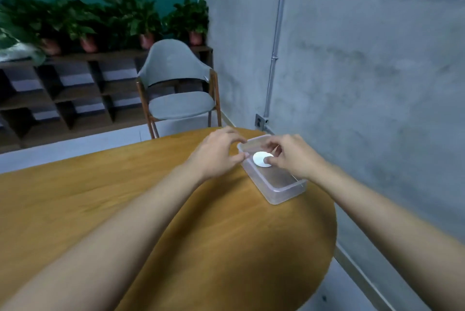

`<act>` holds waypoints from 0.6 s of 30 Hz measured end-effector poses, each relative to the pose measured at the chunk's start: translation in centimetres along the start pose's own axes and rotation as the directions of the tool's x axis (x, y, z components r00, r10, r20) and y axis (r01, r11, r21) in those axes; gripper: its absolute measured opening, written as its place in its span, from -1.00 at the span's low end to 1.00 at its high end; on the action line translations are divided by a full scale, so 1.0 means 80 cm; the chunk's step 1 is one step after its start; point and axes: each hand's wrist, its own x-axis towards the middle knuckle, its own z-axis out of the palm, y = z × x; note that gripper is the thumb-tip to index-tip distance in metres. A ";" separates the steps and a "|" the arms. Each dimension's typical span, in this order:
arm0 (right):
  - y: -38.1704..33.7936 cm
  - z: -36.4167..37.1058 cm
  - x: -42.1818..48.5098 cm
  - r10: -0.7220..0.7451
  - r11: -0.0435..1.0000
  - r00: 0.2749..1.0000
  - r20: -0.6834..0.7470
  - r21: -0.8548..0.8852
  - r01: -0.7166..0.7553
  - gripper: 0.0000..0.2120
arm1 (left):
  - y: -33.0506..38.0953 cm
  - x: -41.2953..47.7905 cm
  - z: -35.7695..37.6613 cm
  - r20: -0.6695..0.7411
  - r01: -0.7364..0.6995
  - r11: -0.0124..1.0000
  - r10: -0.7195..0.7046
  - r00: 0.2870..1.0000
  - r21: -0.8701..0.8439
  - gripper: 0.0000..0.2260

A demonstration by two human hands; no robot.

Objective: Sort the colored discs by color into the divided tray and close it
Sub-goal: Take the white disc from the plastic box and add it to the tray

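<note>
A clear plastic tray point(279, 191) lies near the right end of the wooden table, close to the wall. My right hand point(293, 156) is over the tray's far half and pinches a white disc point(260, 159) between thumb and fingers. My left hand point(219, 153) is at the tray's far left rim, its thumb and fingers curled on the rim. Both hands hide the tray's far end; any dividers or other discs inside are too blurred to tell. No lid is visible.
The oval wooden table point(151, 197) spreads left and toward me. A grey chair point(176, 84) stands beyond its far edge. A concrete wall point(364, 71) with a pipe and socket runs close on the right. Shelves with potted plants line the back.
</note>
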 end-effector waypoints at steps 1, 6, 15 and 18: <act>0.016 0.002 0.008 0.018 0.999 0.999 0.036 -0.037 -0.017 -0.67 | 0.004 0.019 0.014 0.029 -0.004 1.000 0.004 1.000 0.005 -0.66; 0.057 0.035 0.051 0.111 0.980 0.982 0.153 -0.181 -0.082 -0.42 | 0.001 0.091 0.067 0.203 0.057 0.998 -0.063 0.977 0.033 -0.68; 0.077 0.082 0.084 0.210 0.950 0.950 0.232 -0.278 -0.142 -0.63 | -0.037 0.126 0.100 0.260 0.058 0.996 -0.075 0.963 0.070 -0.69; 0.078 0.085 0.083 0.197 0.950 0.946 0.256 -0.289 -0.120 -0.59 | -0.048 0.122 0.102 0.230 0.035 0.999 -0.039 0.972 0.019 -0.75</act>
